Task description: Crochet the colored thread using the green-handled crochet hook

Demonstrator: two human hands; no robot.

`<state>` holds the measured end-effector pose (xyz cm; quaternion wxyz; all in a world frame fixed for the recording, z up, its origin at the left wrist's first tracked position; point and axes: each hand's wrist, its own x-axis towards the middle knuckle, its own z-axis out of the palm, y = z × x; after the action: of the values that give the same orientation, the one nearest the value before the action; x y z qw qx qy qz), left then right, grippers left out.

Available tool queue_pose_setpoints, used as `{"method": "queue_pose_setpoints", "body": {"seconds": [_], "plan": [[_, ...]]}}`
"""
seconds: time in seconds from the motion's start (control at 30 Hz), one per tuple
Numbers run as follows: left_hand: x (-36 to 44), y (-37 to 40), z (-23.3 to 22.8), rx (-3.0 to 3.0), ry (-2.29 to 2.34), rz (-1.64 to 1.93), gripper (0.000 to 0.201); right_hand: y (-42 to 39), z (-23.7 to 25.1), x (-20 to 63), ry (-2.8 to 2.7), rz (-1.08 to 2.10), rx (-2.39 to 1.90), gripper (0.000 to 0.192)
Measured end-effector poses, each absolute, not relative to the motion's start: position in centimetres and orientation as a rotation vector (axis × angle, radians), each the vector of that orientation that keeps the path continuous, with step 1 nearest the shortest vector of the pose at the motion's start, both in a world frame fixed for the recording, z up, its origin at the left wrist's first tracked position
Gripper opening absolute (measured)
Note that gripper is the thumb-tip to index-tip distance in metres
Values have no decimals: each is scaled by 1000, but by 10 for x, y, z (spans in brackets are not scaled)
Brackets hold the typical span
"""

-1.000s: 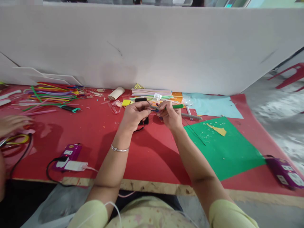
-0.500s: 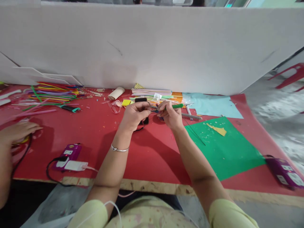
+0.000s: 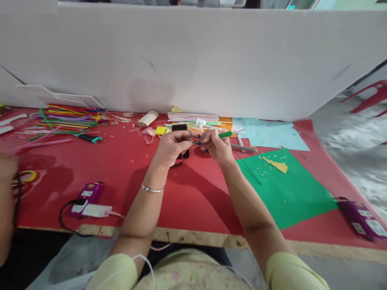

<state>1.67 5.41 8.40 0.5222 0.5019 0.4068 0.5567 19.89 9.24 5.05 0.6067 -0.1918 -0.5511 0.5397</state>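
My left hand [image 3: 175, 147] is closed in a pinch on a thin dark strand [image 3: 196, 141] that loops at the fingertips. Just beside it, my right hand [image 3: 217, 147] grips a green-handled tool [image 3: 225, 135] with a slim metal shaft pointing right; its exact kind is unclear. The fingertips of both hands nearly meet, and the small work between them is mostly hidden. Behind the left fingers a black phone [image 3: 179, 127] lies on the table. A grey rod [image 3: 244, 148] lies beyond the right hand.
On the red table [image 3: 193, 205] are colourful pipe cleaners [image 3: 69, 119], a cardboard tube [image 3: 148, 119], a green sheet [image 3: 290, 193] with a yellow scrap [image 3: 276, 164], and purple power strips [image 3: 90, 192]. A white partition [image 3: 193, 60] stands behind. Another person's arm [image 3: 6, 201] is at left.
The green-handled tool has tilted slightly, its right end a little higher. My hands stay nearly in place. The other person's hand has drawn back left, uncovering a yellow ring-shaped thing.
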Motion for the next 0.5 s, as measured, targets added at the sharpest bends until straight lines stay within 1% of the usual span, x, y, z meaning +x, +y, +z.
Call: {"method": "queue_pose_setpoints", "body": {"seconds": [0.23,0.5], "plan": [[16,54,83,1219,961,1306,26,91,53,203,-1337,1190,-501,55],[15,55,81,1183,921,1284,28,92,53,197,-1184,1357,-428,54]]}}
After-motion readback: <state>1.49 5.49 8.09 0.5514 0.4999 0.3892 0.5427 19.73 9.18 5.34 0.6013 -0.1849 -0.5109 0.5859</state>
